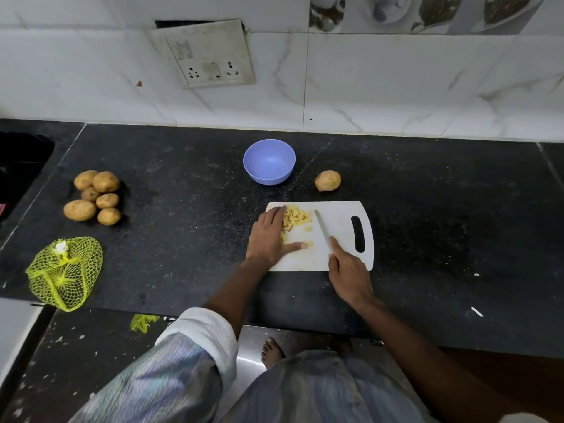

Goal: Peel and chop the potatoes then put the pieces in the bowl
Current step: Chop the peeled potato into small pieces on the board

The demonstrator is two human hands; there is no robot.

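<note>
Black speckled stone surface (183, 239) runs along a white marble-pattern tiled wall carrying a switch-and-socket plate (204, 53). White cutting board (338, 221) lies near the front edge, handle slot to the right. Chopped potato pieces (294, 221) sit in a heap on the board's left part. Left hand (268, 236) lies flat, fingers straight, its inner edge touching the heap, thumb stretched along the board below the pieces. Right hand (348, 270) has its grip closed around the handle of a knife (323, 228), forefinger laid along the blade's back; blade rests on the board just right of the heap. Blue bowl (269, 161) stands beyond the board, empty. One unpeeled potato (327, 180) lies right of the bowl; six more (94, 198) are grouped far left, a yellow net bag (65, 271) nearer the edge.
</note>
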